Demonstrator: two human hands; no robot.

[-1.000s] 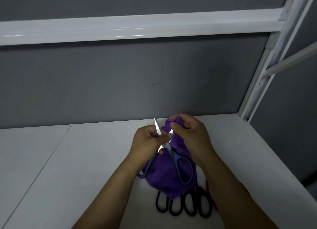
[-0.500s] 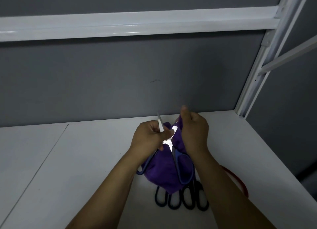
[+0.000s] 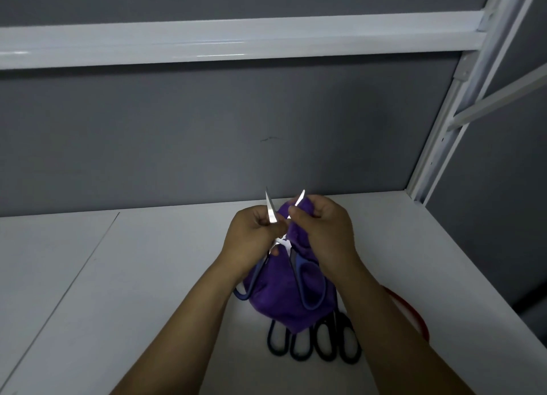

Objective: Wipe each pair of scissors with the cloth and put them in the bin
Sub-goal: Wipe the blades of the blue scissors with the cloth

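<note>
Left hand [image 3: 254, 237]: fingers clamped on one blade of the open blue-handled scissors [image 3: 282, 243], held above the worktop [image 3: 148, 276]. Right hand [image 3: 322, 234]: fingers pinch the purple cloth [image 3: 281, 300] around the other blade, tip exposed. The cloth hangs below both hands. Black-handled scissors [image 3: 313, 345] lie on the worktop beneath, partly covered. A red curved rim [image 3: 414, 314] shows beside the right forearm; what it belongs to cannot be told.
</note>
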